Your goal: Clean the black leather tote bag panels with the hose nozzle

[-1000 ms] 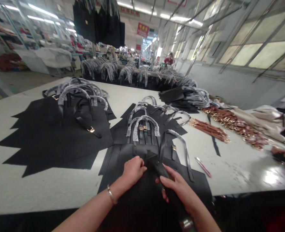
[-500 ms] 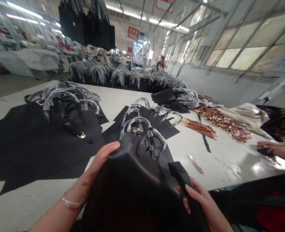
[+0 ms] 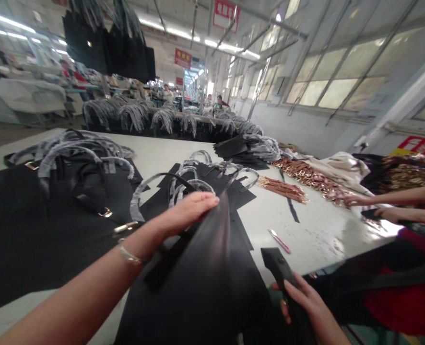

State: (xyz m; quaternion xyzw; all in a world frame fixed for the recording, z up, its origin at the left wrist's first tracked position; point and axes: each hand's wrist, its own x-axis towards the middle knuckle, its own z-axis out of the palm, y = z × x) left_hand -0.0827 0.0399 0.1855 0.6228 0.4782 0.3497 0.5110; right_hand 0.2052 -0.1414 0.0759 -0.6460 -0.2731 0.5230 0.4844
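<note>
Tilting up at the near edge of the table (image 3: 316, 239), a black leather handbag (image 3: 205, 282) runs lengthwise away from the person; left hand (image 3: 183, 215) open, flat on its top rim, right hand (image 3: 308, 304) just beside it gripping a black strap (image 3: 277, 269).

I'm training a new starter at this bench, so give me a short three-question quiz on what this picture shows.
1. True or false: the left hand lies open on the upper edge of the tilted-up black bag.
2. What lies on the white table to the right of the bag? A: pink-handled tool. B: hammer. C: tape measure.
3. What colour is the flat piece that the right hand grips?

Key: 1 true; 2 A; 3 black.
</note>
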